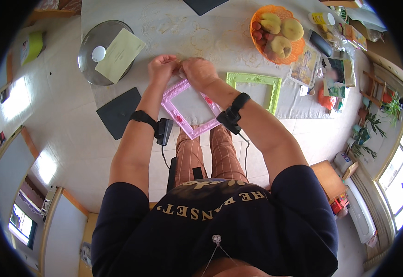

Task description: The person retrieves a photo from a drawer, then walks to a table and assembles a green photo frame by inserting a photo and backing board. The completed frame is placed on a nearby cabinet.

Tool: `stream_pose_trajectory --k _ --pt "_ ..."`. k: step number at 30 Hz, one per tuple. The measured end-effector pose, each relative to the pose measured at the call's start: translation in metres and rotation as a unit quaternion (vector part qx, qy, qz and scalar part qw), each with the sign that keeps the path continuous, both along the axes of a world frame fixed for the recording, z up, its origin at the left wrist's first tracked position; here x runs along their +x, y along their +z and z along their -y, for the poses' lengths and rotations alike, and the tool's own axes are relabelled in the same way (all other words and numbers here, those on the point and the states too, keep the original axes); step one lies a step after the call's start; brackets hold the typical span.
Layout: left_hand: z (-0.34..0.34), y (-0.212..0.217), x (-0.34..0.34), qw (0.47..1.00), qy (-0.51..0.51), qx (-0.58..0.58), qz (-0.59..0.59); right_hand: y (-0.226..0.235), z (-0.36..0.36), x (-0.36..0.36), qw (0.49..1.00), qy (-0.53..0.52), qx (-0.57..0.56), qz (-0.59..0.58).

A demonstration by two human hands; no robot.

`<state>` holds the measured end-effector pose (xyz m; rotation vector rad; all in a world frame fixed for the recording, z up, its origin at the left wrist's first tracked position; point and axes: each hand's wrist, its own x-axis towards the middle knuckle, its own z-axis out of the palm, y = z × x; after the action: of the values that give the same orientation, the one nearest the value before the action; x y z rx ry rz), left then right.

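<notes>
My left hand (pixel 162 68) and my right hand (pixel 198 71) meet just beyond the top corner of a pink photo frame (pixel 171 109). The fingers of both are closed in a pinch, and whatever is between them is too small and hidden to make out. The pink frame has an ornate border with red flower spots; it lies turned on its corner at the near table edge, its opening bare. Right of it, partly behind my right forearm, lies a light green photo frame (pixel 276 92) of similar shape.
A round metal tray (pixel 87 64) at the left bears a pale yellow sheet (pixel 120 55) and a white disc (pixel 98 54). A dark flat panel (pixel 120 113) juts over the near edge. An orange fruit basket (pixel 259 46) stands far right, near loose pictures (pixel 305 64) and a dark case (pixel 321 44).
</notes>
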<state>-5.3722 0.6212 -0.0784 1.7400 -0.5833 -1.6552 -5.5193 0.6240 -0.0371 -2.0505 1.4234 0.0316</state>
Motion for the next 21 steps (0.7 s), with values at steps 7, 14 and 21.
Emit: stream_pose_trajectory --k 7,14,21 --pt "0.001 0.002 -0.003 1.0 0.019 -0.01 -0.01 -0.002 0.007 -0.08 0.999 -0.038 0.005 0.011" --pt "0.001 0.006 -0.001 1.0 -0.004 0.006 -0.004 -0.016 0.029 -0.106 0.976 -0.196 -0.086 -0.039" --pt "0.0 0.002 0.001 1.0 -0.003 -0.002 -0.018 -0.033 0.068 -0.022 0.987 -0.142 -0.074 -0.026"
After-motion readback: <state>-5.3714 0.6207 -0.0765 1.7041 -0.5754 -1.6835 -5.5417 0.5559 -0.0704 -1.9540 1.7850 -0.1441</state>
